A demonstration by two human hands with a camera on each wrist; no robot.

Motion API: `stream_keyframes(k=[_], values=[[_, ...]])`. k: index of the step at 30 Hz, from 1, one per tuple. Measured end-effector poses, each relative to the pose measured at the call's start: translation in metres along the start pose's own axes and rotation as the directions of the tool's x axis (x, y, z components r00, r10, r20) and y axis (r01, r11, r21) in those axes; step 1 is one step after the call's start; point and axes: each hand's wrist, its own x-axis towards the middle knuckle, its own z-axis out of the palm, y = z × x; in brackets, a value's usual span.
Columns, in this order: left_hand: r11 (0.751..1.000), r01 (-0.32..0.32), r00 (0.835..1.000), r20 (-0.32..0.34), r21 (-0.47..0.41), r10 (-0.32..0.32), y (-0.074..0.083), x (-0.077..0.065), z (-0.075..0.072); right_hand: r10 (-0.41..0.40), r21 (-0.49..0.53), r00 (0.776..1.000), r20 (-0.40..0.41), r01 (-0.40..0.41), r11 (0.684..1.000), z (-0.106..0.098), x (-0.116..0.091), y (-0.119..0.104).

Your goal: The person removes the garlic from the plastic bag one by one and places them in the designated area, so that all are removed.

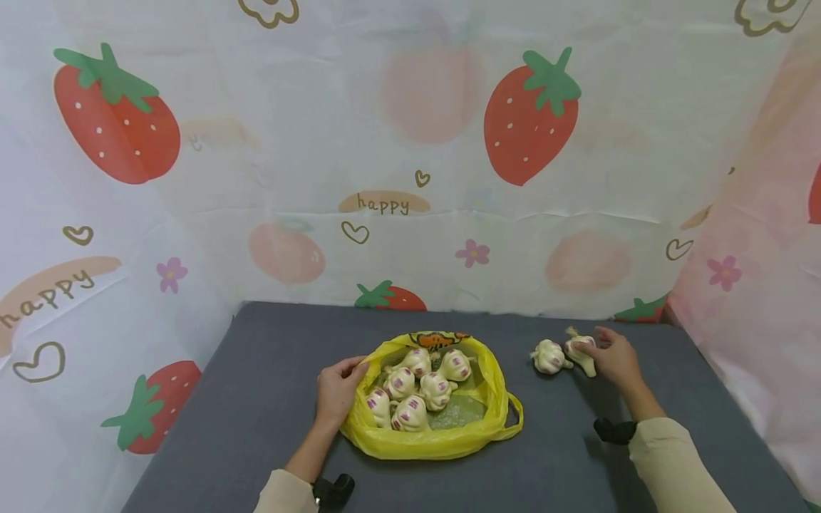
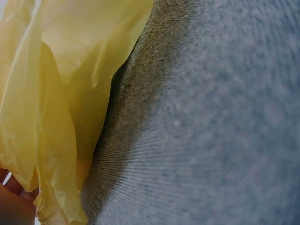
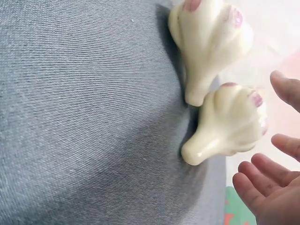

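Note:
A yellow plastic bag (image 1: 442, 443) stands with its mouth spread on the dark table, several garlic bulbs (image 1: 437, 390) inside it. At its left side my left hand (image 1: 336, 393) pinches the rim; in the left wrist view the bag's folds (image 2: 61, 117) hide most of the fingers. To the right of the bag, two more garlic bulbs lie side by side. My right hand (image 1: 617, 360) is at the right-hand bulb (image 1: 582, 350), its fingers spread and apart from the bulb (image 3: 232, 119) in the right wrist view. The other bulb (image 1: 549, 356) lies just left of it.
A looped handle (image 1: 515, 417) of the bag sticks out to the right on the grey-black tabletop (image 1: 276, 335). Behind the table and along both sides hangs a white cloth (image 1: 308, 164) printed with strawberries.

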Motion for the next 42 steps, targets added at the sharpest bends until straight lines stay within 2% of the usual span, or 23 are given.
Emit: stream_keyframes(k=[7, 11, 22, 34, 42], values=[[1.000, -0.008, 1.000, 0.004, -0.010, 0.008, 0.000, 0.001, 0.000, -0.011, 0.025, 0.999, -0.052, 0.013, 1.000, -0.006, 0.000, -0.010], [1.000, 0.001, 1.000, 0.006, -0.002, -0.001, 0.000, 0.001, 0.000, -0.055, 0.022, 0.996, -0.073, 0.057, 0.998, -0.011, -0.005, -0.021], [1.000, 0.006, 1.000, 0.008, 0.013, -0.006, 0.000, 0.001, 0.001, -0.191, 0.042, 0.980, -0.053, 0.194, 0.980, -0.011, -0.022, -0.059], [1.000, -0.009, 1.000, 0.005, 0.008, 0.009, 0.002, 0.002, 0.000, -0.381, 0.000, 0.924, -0.036, 0.381, 0.925, 0.016, -0.043, -0.094], [1.000, -0.004, 1.000, 0.000, 0.007, 0.004, 0.002, 0.001, 0.000, -0.466, 0.033, 0.885, -0.023, 0.466, 0.884, 0.033, -0.052, -0.112]])
